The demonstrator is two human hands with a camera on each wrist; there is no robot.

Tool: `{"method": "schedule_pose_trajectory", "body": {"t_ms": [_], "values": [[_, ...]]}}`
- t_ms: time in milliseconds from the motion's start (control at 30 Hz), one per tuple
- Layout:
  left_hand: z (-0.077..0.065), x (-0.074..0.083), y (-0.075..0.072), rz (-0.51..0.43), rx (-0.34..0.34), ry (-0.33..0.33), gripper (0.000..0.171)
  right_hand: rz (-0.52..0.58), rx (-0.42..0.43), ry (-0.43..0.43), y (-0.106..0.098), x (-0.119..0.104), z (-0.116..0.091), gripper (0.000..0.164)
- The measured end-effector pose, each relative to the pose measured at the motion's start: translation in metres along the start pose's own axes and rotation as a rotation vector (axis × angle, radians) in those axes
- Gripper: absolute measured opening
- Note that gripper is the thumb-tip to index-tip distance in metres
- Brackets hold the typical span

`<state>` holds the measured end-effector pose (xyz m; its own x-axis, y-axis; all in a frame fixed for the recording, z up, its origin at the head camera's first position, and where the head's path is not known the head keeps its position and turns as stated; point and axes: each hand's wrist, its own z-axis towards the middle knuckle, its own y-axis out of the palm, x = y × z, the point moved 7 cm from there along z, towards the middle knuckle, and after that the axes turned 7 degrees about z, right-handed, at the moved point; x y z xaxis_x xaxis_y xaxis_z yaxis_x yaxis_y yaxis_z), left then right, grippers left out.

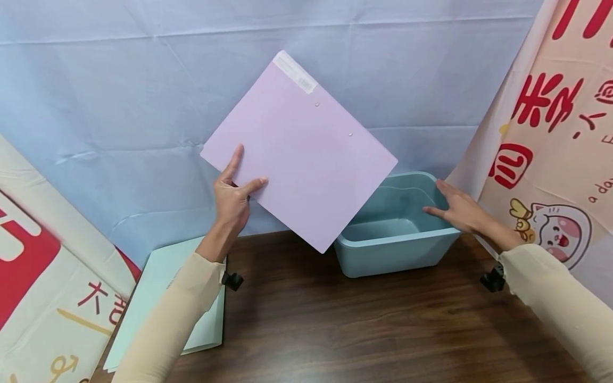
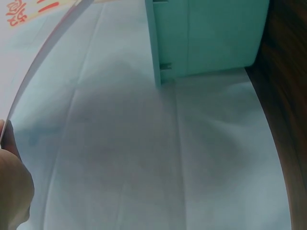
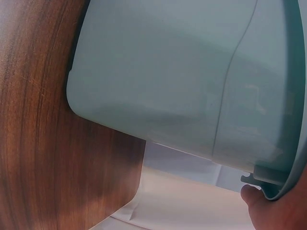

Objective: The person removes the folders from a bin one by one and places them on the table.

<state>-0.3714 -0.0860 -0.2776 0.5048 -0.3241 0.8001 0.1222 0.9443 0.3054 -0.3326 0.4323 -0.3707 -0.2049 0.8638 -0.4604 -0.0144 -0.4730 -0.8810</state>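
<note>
My left hand [image 1: 232,199] grips a light purple file folder [image 1: 306,154] by its lower left edge, thumb on the near face. The folder is tilted in the air, with a white label along its upper edge and two small rivets beside it. Its lower right part overlaps the blue-green plastic bin [image 1: 397,255] in the head view. My right hand [image 1: 462,210] holds the right end of the bin's rim, thumb over the inside. In the right wrist view, a fingertip [image 3: 250,194] sits by the rim's corner. The visible part of the bin's inside holds nothing.
Mint-green folders [image 1: 208,319] lie on the brown wooden table [image 1: 345,324] at the left, partly behind my left forearm. A pale blue cloth [image 1: 119,96] hangs behind the table. Printed cloths [image 1: 551,133] hang at both sides.
</note>
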Motion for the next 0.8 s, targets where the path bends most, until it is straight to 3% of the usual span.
{"method": "schedule_pose_trajectory", "body": {"t_ms": [300,800], "values": [[-0.008,0.007,-0.022,0.055,-0.023,-0.024,0.094,0.012,-0.005,0.007,0.001,-0.001,-0.001,0.103],[-0.020,0.014,-0.054,0.070,-0.042,-0.103,0.095,0.031,-0.011,0.007,0.001,0.002,-0.001,0.104]]}}
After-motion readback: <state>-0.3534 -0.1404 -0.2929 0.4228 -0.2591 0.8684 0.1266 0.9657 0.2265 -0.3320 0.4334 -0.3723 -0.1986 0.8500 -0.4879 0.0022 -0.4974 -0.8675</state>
